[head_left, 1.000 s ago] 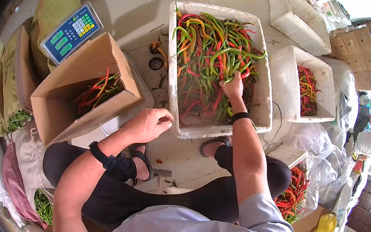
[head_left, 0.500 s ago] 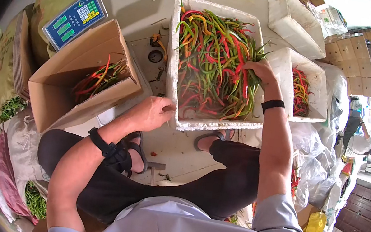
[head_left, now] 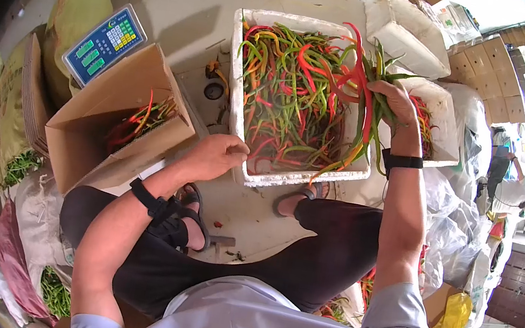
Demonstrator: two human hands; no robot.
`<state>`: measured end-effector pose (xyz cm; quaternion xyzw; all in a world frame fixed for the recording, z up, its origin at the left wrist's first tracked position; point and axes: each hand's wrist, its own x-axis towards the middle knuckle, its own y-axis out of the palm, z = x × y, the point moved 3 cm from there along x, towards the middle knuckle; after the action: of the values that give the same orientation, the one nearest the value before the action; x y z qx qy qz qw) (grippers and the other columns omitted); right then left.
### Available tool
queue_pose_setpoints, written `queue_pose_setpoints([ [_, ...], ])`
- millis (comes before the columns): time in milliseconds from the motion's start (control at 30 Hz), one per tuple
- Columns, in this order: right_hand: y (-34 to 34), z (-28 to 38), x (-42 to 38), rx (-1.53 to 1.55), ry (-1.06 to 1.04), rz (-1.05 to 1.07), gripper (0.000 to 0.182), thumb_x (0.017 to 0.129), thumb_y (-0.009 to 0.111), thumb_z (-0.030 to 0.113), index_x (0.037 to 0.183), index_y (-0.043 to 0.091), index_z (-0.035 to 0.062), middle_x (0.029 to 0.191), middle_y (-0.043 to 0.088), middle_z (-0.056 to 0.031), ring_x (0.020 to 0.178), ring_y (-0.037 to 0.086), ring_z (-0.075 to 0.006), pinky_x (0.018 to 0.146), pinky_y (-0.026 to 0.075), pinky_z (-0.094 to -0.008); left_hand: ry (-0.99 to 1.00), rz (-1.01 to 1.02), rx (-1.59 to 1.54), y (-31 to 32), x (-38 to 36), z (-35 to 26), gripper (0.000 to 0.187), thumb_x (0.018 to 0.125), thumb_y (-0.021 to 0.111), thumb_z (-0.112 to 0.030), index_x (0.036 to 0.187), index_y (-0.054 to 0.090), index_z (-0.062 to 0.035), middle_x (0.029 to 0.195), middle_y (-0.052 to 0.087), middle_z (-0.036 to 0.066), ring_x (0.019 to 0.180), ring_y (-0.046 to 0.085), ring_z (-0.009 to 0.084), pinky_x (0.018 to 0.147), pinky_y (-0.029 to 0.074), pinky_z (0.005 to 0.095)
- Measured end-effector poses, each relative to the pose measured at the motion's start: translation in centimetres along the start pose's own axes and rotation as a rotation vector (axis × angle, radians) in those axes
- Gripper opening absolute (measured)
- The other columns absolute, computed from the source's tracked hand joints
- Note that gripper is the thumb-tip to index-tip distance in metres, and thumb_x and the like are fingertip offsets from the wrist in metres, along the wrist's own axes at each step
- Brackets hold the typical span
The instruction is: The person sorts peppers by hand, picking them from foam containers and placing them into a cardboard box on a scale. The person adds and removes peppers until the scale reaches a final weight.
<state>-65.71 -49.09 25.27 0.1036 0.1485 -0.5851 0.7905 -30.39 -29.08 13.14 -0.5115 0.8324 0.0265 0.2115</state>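
Observation:
My right hand (head_left: 395, 104) is closed round a loose bunch of long red and green chili peppers (head_left: 363, 77). It holds them over the right side of a large white foam box (head_left: 301, 180), their ends fanning out to the left and hanging downward. Many more red, green and orange chili peppers (head_left: 293, 94) lie in that box. At the box's near left corner, my left hand (head_left: 214, 157) is closed, its curled fingertips right at the rim. What those fingers hold, if anything, is hidden. A cardboard box (head_left: 84, 130) with some chili peppers stands left of this hand.
Behind the cardboard box rises a scale display (head_left: 105, 45). A smaller foam box (head_left: 447, 134) with red chilies sits to the right, and another foam box (head_left: 408, 30) lies beyond. Full sacks (head_left: 46, 206) line the left side. A person (head_left: 511, 177) is at the far right.
My right hand has lifted a bunch of chili peppers from the pile and moved right. My left hand stays at the box corner. The whole view has shifted slightly.

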Motion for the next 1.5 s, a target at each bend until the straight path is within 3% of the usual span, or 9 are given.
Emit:
queue_pose_setpoints([
  [133, 2.1, 3.5, -2.4, 0.117, -0.163, 0.027, 0.029, 0.086, 0.069, 0.005, 0.113, 0.065, -0.0056, 0.094, 0.072, -0.0111, 0.077, 0.072, -0.0211, 0.071, 0.065, -0.0382, -0.029, 0.01, 0.032, 0.3, 0.3, -0.9, 0.032, 0.1, 0.064, -0.022, 0.121, 0.065, 0.0016, 0.105, 0.071, 0.006, 0.096, 0.067, 0.0137, 0.083, 0.054, 0.0289],
  [533, 5.2, 8.1, -6.1, 0.136, -0.389, 0.141, 0.045, 0.08, 0.069, 0.011, 0.121, 0.062, -0.0046, 0.098, 0.069, -0.0092, 0.078, 0.068, -0.017, 0.071, 0.059, -0.029, 0.04, -0.183, -0.492, -1.4, 2.1, -4.6, 0.042, 0.101, 0.063, -0.016, 0.138, 0.05, -0.0008, 0.125, 0.061, 0.008, 0.108, 0.065, 0.0168, 0.087, 0.057, 0.0325],
  [700, 9.2, 9.0, -6.3, 0.158, -0.401, 0.246, 0.063, 0.071, 0.074, 0.018, 0.128, 0.058, -0.0051, 0.113, 0.067, -0.0097, 0.101, 0.065, -0.0203, 0.095, 0.053, -0.0335, 0.053, -0.245, -0.736, -2.3, 1.1, -7.1, 0.067, 0.099, 0.063, -0.013, 0.155, 0.028, -0.0032, 0.142, 0.05, 0.017, 0.13, 0.054, 0.0285, 0.099, 0.053, 0.0489],
  [933, 18.0, 10.3, -5.2, 0.223, -0.352, 0.498, 0.077, 0.066, 0.077, 0.018, 0.134, 0.053, -0.0084, 0.12, 0.066, -0.0141, 0.104, 0.066, -0.0234, 0.095, 0.054, -0.0339, 0.398, -0.145, -1.313, -7.7, -2.7, -8.0, 0.094, 0.091, 0.067, -0.02, 0.162, 0.007, -0.0062, 0.152, 0.038, 0.023, 0.147, 0.033, 0.0373, 0.11, 0.039, 0.0663],
  [1100, 24.5, 9.5, -2.4, 0.202, -0.229, 0.716, 0.068, 0.068, 0.072, 0.019, 0.128, 0.058, -0.0099, 0.106, 0.071, -0.0139, 0.094, 0.069, -0.0227, 0.089, 0.056, -0.0332, 0.595, -0.081, -1.31, -10.4, -7.0, -9.2, 0.064, 0.096, 0.063, -0.028, 0.15, 0.04, -0.0019, 0.151, 0.045, 0.018, 0.144, 0.042, 0.0359, 0.115, 0.039, 0.0593],
  [1200, 29.0, 9.5, -2.3, 0.247, -0.186, 0.77, 0.056, 0.068, 0.068, 0.013, 0.117, 0.057, -0.0118, 0.089, 0.065, -0.0177, 0.07, 0.062, -0.0228, 0.062, 0.052, -0.0326, 0.685, -0.137, -1.385, -11.8, -8.6, -7.8, 0.058, 0.098, 0.062, -0.023, 0.147, 0.039, -0.0041, 0.141, 0.054, 0.014, 0.128, 0.057, 0.0311, 0.106, 0.051, 0.0508],
  [1267, 31.1, 9.7, -1.7, 0.098, -0.129, 0.882, 0.066, 0.069, 0.07, 0.02, 0.127, 0.058, -0.0102, 0.104, 0.071, -0.0143, 0.088, 0.069, -0.022, 0.079, 0.058, -0.0332, 0.722, -0.146, -1.458, -13.2, -9.3, -6.6, 0.048, 0.098, 0.061, -0.021, 0.14, 0.047, -0.0027, 0.135, 0.059, 0.015, 0.124, 0.06, 0.0309, 0.101, 0.054, 0.0519],
  [1333, 34.8, 10.9, -4.0, 0.249, -0.132, 0.792, 0.059, 0.069, 0.067, 0.012, 0.122, 0.054, -0.0113, 0.09, 0.065, -0.0178, 0.072, 0.062, -0.0236, 0.064, 0.054, -0.0339, 0.728, -0.17, -1.402, -14.5, -10.3, -5.3, 0.04, 0.099, 0.061, -0.019, 0.134, 0.053, -0.0014, 0.127, 0.064, 0.015, 0.118, 0.064, 0.0307, 0.097, 0.057, 0.0502],
  [1500, 37.1, 9.8, -0.2, 0.23, -0.124, 0.902, 0.064, 0.069, 0.067, 0.018, 0.126, 0.052, -0.0088, 0.09, 0.061, -0.0133, 0.072, 0.056, -0.0195, 0.059, 0.048, -0.0302, 0.782, -0.334, -1.261, -16.1, -13.8, -6.1, 0.035, 0.099, 0.062, -0.014, 0.131, 0.056, -0.0007, 0.121, 0.067, 0.015, 0.11, 0.068, 0.0299, 0.09, 0.06, 0.0465],
])
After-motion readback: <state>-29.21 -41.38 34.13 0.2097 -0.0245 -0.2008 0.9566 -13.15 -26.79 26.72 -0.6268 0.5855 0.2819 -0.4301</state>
